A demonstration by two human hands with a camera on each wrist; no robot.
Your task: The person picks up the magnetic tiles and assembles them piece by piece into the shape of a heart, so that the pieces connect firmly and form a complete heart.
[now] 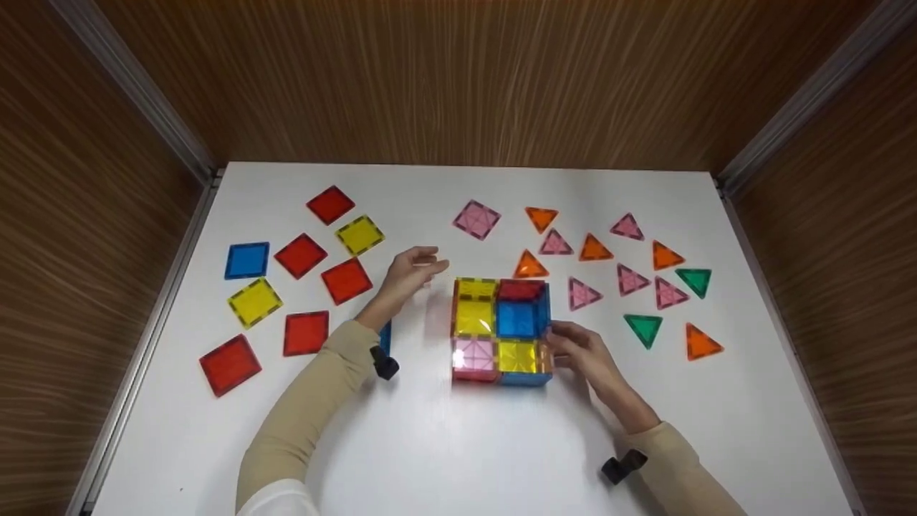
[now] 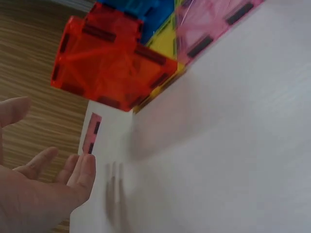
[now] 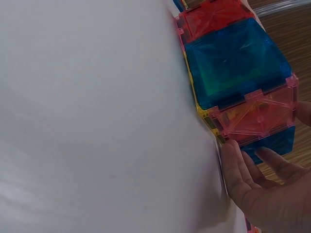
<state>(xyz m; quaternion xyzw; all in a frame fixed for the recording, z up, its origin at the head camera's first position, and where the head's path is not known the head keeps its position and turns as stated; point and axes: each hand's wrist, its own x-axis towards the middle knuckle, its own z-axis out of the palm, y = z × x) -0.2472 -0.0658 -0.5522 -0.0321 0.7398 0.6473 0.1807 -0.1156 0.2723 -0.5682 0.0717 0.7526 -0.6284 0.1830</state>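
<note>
A box-like structure of magnetic tiles (image 1: 519,357) stands on the table, with red, blue, yellow and pink squares in its walls and top. Its back right cell is uncovered, and a blue square shows inside. My right hand (image 1: 591,358) touches the structure's right side; in the right wrist view its fingers (image 3: 235,174) lie along the lower edge by a pink tile (image 3: 262,119). To the left of the structure, my left hand (image 1: 402,281) hovers with nothing in it. The left wrist view shows that hand (image 2: 46,194) apart from the structure's red wall (image 2: 104,68).
Several loose square tiles, such as a red one (image 1: 347,281), lie on the left of the white table (image 1: 444,451). A pink square (image 1: 476,219) lies behind the structure. Several triangles, including a green one (image 1: 643,329), spread over the right. Wood-grain panels (image 1: 458,86) surround the table.
</note>
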